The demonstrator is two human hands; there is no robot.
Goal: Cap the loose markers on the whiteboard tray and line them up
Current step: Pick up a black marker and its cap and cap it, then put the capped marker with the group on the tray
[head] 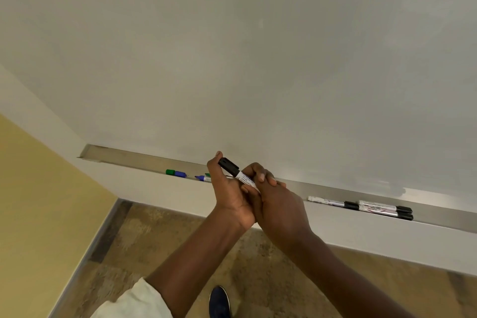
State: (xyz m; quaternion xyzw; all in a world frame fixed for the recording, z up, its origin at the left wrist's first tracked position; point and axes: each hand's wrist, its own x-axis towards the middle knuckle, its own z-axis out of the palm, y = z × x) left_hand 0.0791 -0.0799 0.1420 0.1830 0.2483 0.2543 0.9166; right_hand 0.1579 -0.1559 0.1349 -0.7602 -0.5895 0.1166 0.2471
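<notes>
Both hands hold one black marker (238, 174) just above the metal whiteboard tray (134, 159). My left hand (228, 191) grips the black cap end, thumb up. My right hand (276, 196) wraps the white barrel. The cap sits on the marker. In the tray to the left lie a loose green cap (170, 172), a loose blue cap (180, 174), and an uncapped blue marker (202, 178), partly hidden behind my left hand, with a bit of green beside it. To the right lie three capped black markers (384, 210), close together.
The whiteboard (258, 59) fills the upper view. A yellow wall (38, 201) stands at the left. Below the tray is a brownish floor (160, 237), with a dark blue shoe (219, 301) at the bottom.
</notes>
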